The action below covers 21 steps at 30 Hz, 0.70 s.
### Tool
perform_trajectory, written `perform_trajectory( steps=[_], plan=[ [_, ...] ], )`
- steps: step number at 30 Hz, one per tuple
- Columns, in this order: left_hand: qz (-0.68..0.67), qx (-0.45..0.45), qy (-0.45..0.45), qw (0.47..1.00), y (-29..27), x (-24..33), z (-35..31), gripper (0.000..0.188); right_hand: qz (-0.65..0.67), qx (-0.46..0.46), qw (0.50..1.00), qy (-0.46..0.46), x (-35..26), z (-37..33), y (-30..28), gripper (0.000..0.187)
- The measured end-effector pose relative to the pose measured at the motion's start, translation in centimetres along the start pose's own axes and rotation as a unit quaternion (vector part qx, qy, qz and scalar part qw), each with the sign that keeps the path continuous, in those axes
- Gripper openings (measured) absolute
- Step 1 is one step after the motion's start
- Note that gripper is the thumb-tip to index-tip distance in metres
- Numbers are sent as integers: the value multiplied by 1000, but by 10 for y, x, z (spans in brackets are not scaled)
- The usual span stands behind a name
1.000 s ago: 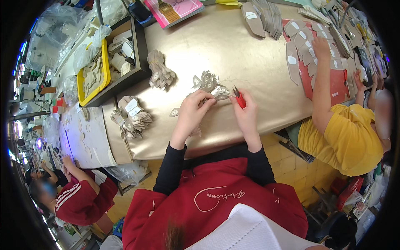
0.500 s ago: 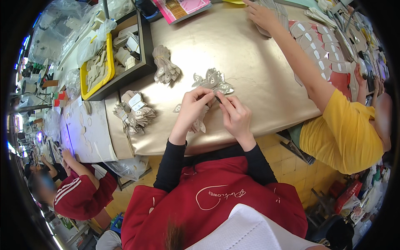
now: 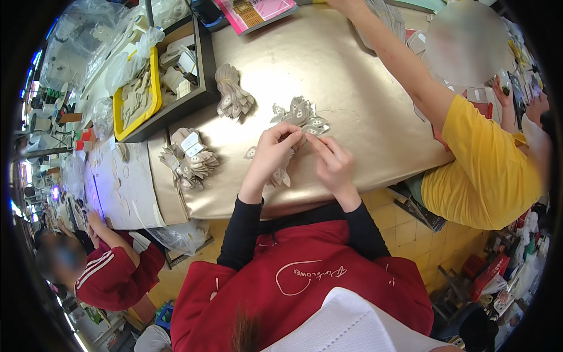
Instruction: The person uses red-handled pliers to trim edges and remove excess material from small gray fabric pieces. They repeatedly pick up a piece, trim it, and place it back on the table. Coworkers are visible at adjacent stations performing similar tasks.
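Above the near edge of the gold-coloured table covering (image 3: 381, 146), my two hands meet fingertip to fingertip. My left hand (image 3: 271, 154) is closed in a pinch; whatever sits between its thumb and fingers is too small to make out. My right hand (image 3: 334, 167) is curled, thumb and forefinger pressed together against the left fingertips, with their contents hidden. Just beyond lies a loose pile of small grey-beige leaf-shaped pieces (image 3: 300, 111) with pale spots. More such pieces (image 3: 281, 176) lie under my left hand, partly covered by it.
To the left lie a bundle of shaped pieces with a white label (image 3: 190, 144) and another tied bundle (image 3: 233, 94). A dark tray (image 3: 206, 64) holds a yellow basket (image 3: 156, 88). A pink book (image 3: 258, 13) lies at the back. A co-worker's yellow sleeve (image 3: 475, 158) and arm reach in from the right.
My right fingers have turned slightly, and the small dark thing at their tips no longer shows. The co-worker on the right has leaned in and reached farther over the table.
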<state>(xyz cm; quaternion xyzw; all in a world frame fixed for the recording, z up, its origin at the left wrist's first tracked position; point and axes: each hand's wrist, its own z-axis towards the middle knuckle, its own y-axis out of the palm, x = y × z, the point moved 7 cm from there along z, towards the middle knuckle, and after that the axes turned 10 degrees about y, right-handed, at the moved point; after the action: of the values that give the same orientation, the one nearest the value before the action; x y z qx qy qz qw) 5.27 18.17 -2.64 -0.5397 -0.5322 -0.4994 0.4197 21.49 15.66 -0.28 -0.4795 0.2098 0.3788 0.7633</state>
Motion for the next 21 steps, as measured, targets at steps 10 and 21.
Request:
perform_trajectory(
  steps=[10, 21],
  plan=[
    [124, -7, 1, 992, -4, 1, -3, 35, 84, 22, 967, 239, 41, 26, -28, 29],
    [208, -16, 9, 978, -5, 10, 1, 28, 84, -74, 970, 216, 47, 20, 14, 21]
  ],
)
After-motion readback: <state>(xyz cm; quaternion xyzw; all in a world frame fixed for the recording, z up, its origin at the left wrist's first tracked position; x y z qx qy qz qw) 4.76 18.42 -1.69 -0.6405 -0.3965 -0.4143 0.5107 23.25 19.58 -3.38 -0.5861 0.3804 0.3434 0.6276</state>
